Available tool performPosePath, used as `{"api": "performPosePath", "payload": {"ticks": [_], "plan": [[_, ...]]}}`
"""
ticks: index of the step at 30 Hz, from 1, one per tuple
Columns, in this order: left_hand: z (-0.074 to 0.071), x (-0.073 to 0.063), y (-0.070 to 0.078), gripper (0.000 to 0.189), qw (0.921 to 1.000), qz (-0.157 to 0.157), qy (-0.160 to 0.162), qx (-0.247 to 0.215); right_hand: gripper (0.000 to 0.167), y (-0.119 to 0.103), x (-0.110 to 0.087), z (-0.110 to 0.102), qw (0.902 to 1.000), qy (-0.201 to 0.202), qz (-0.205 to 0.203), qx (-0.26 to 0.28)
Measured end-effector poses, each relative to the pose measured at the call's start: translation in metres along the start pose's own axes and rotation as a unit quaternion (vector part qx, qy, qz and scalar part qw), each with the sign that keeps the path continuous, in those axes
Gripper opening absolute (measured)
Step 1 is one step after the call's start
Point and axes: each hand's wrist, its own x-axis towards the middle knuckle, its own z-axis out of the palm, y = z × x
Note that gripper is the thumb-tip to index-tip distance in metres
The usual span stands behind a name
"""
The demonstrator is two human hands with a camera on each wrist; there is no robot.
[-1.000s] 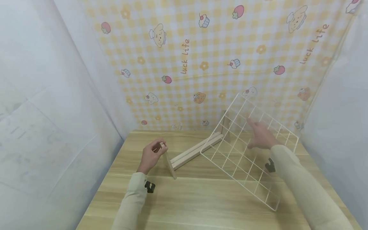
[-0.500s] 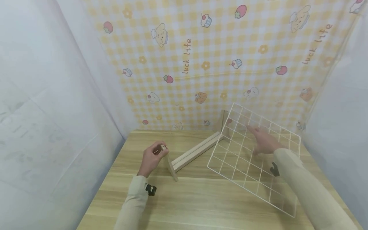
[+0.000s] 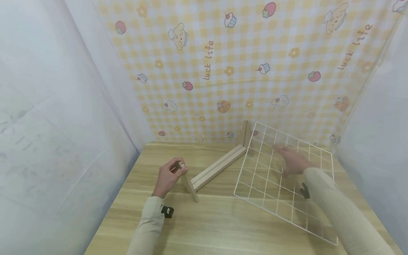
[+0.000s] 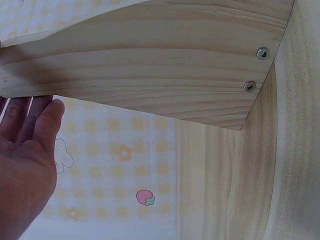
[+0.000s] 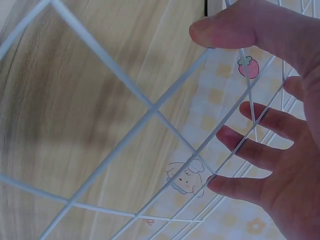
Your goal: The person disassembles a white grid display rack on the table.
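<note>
A pale wooden rack [image 3: 220, 167] stands on the table, with a long slatted shelf between two upright side boards. My left hand [image 3: 170, 174] holds the near side board [image 4: 140, 60] by its upper end, its fingers reaching behind the wood. Two screw heads show near the foot of that board in the left wrist view. On the right, my right hand [image 3: 294, 160] holds a white wire grid panel [image 3: 277, 212] tilted. In the right wrist view its thumb lies over one wire, while the spread fingers reach behind other wires of the grid [image 5: 153, 108].
The grid overlaps the rack's far side board [image 3: 245, 132] in the head view. Behind the wood-grain table [image 3: 210, 226] hangs a yellow checked cloth [image 3: 229, 85] with cartoon prints. White sheets enclose both sides.
The grid has turned and dropped lower toward the table, its near corner shifting to the right. My right hand has moved slightly down with it. My left hand stays on the side board.
</note>
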Motion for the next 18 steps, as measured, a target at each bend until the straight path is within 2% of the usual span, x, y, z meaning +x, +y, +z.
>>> {"api": "performPosePath", "payload": {"ticks": [7,12,18], "plan": [[0.0,-0.004,0.002,0.025,1.0,0.006,-0.002,-0.002,0.119,0.001,0.002,0.011,0.9999,-0.007,-0.003,0.01],[0.001,-0.008,0.002,0.027,1.0,0.007,0.003,-0.006,0.119,0.008,0.007,0.024,0.9995,-0.01,-0.02,-0.022],[0.003,-0.011,0.002,0.03,0.9999,-0.007,0.008,-0.003,0.118,0.008,0.01,0.031,0.9993,-0.018,-0.016,-0.03]]}}
